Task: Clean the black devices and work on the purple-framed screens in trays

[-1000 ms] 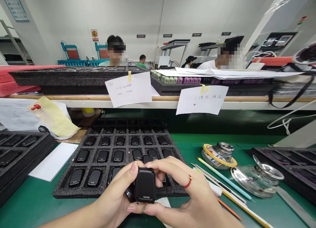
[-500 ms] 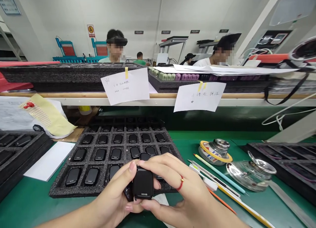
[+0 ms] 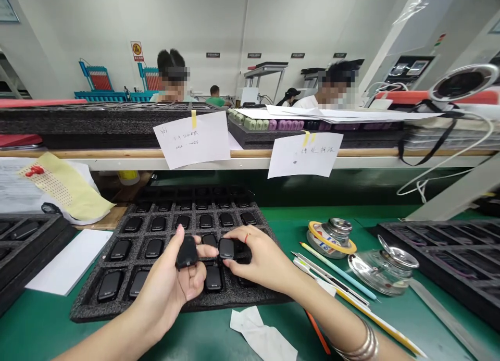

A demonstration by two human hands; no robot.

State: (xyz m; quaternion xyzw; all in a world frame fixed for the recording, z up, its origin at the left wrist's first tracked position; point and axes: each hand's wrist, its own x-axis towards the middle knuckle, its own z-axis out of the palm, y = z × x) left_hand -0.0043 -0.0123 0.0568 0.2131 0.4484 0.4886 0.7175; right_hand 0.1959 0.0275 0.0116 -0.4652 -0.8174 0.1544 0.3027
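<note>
In my left hand (image 3: pixel 174 277), fingers and thumb closed round it, is a black smartwatch body (image 3: pixel 187 252) with rounded corners. My right hand (image 3: pixel 258 251) reaches over the foam tray (image 3: pixel 164 308) and pinches another black smartwatch body (image 3: pixel 226 248) at its edges. A row of small contacts shows on its lower end. Whether this piece touches the tray is hard to make out. Several more smartwatch bodies lie in the tray's compartments, such as a smartwatch body (image 3: pixel 110 285) at the front left. My right fingers hide part of the tray behind them.
A crumpled white wipe (image 3: pixel 262 334) lies before the tray. To the right are a blue pen (image 3: pixel 347 276), other slim tools, a tape roll (image 3: pixel 332 241) and a glass jar (image 3: pixel 386 275). Another foam tray (image 3: pixel 445 257) sits far right. A shelf edge (image 3: pixel 250 162) crosses behind.
My hands have moved apart. The right one has gone forward over the tray with a smartwatch body, while the left keeps another. The wipe now shows more fully, and the view has shifted slightly.
</note>
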